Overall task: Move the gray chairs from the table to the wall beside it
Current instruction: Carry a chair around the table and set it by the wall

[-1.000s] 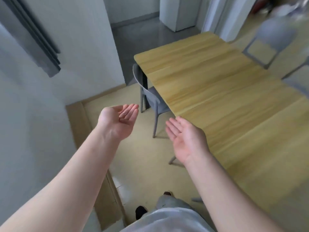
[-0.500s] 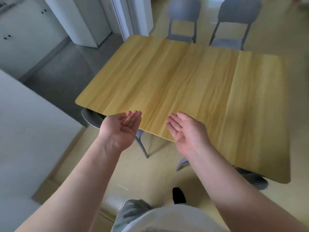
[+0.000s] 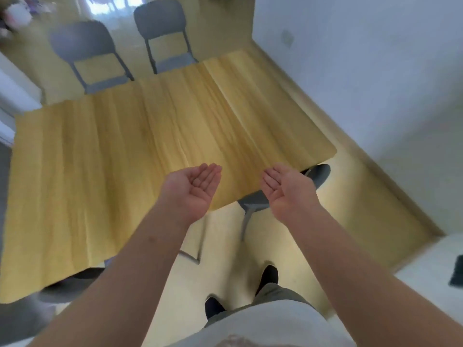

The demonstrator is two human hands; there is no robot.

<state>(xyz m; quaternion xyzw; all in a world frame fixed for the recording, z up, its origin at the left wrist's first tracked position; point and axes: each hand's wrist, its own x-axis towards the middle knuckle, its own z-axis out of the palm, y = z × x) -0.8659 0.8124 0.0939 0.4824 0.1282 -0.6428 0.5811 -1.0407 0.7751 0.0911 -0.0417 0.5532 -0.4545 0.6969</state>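
Note:
A wooden table (image 3: 140,156) fills the middle of the view. Two gray chairs stand at its far side: one at the far left (image 3: 85,50) and one beside it (image 3: 162,23). A third gray chair (image 3: 317,175) is tucked under the near right corner, mostly hidden by the tabletop and my right hand. Part of another gray chair (image 3: 67,286) shows under the near left edge. My left hand (image 3: 194,187) and my right hand (image 3: 285,189) are held out palms up over the table's near edge, both empty with fingers apart.
A white wall (image 3: 375,71) with a wooden baseboard runs along the right of the table. A strip of bare floor (image 3: 350,209) lies between table and wall. My feet in dark shoes (image 3: 269,274) stand near the table. A dark object (image 3: 457,270) lies at the right edge.
My view has swung to the right, so the right-hand wall and the chair under the near right corner are now in sight. Both hands stay open, palms up, in the same pose.

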